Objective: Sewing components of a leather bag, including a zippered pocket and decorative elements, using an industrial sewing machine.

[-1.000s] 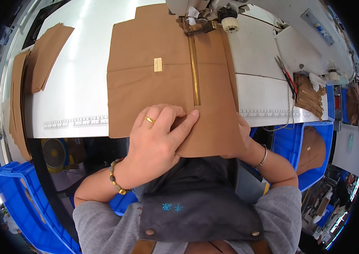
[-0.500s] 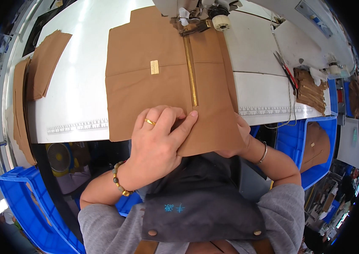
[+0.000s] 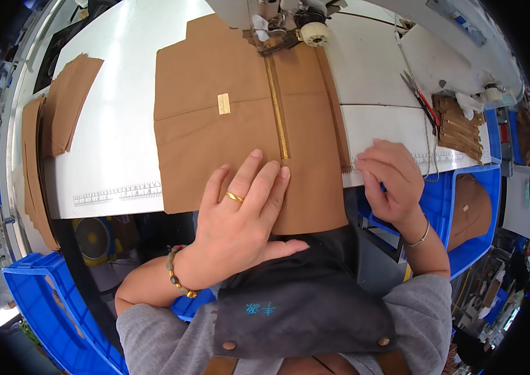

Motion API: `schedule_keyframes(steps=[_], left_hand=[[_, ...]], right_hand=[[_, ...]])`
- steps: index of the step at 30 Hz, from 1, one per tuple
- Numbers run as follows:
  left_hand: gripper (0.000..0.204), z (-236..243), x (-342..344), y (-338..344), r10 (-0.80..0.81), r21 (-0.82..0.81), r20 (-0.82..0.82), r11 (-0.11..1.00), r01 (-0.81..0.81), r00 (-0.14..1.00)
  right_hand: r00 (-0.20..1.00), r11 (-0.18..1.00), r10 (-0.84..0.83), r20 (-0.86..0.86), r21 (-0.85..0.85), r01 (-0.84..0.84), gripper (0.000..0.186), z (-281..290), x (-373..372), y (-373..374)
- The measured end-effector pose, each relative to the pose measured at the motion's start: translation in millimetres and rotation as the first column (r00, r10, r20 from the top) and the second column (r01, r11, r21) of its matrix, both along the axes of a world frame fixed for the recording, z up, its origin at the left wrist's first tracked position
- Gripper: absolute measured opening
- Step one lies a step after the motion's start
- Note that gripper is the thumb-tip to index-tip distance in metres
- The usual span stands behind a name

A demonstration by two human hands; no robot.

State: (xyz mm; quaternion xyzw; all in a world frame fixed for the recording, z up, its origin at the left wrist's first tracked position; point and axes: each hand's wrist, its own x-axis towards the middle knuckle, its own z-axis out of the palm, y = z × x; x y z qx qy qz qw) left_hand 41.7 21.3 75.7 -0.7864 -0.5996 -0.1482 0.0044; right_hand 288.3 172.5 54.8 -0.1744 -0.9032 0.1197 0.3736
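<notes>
A brown fabric panel (image 3: 215, 150) lies on the white sewing table, its near end hanging past the front edge toward my apron. A brass zipper (image 3: 277, 112) runs lengthwise down it, its far end beneath the sewing machine's presser foot (image 3: 277, 45). Left of the zipper is a small cream label (image 3: 224, 104). My left hand (image 3: 240, 206) rests on the panel with fingers stretched out, the fingertips beside the zipper's near end. Off the cloth, to its right, my right hand (image 3: 391, 181) is raised over the table's front edge, fingers loosely bent, thumb apart, nothing visible in it.
Stacked brown pieces (image 3: 68, 106) lie at the left of the table. Red-handled scissors (image 3: 424, 103) and a bundle of zipper strips (image 3: 455, 128) are at the right. Blue crates stand at the lower left (image 3: 59, 306) and right (image 3: 493, 206), the right one holding brown cloth.
My right hand has let go of the panel's near right edge and moved right. That edge now lies flatter. My left hand's fingers have spread, its thumb swinging down off the cloth.
</notes>
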Motion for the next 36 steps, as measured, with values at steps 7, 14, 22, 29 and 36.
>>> schedule_keyframes(steps=[7,14,22,29,36], left_hand=[[0.053,-11,1,4,-0.003,0.086,-0.087,0.996,0.011,0.996],[0.036,4,-30,32,-0.113,-0.121,0.223,0.982,0.142,0.968],[0.080,6,-40,68,0.017,-0.057,0.024,0.998,-0.015,1.000],[0.090,8,-37,66,0.031,-0.119,-0.080,0.992,-0.040,0.996],[0.086,8,-39,67,0.013,-0.127,-0.034,0.992,-0.018,0.999]], right_hand=[[0.950,0.961,0.274,0.153,-0.084,-0.264,0.027,-6,-48,-9],[0.923,0.937,0.339,0.180,0.022,-0.349,0.029,-11,-48,-10],[0.881,0.917,0.396,0.258,-0.050,-0.397,0.027,7,-51,-2],[0.914,0.925,0.299,0.274,0.151,-0.348,0.056,4,-89,81],[0.901,0.929,0.247,0.357,0.176,-0.324,0.077,-3,-92,85]])
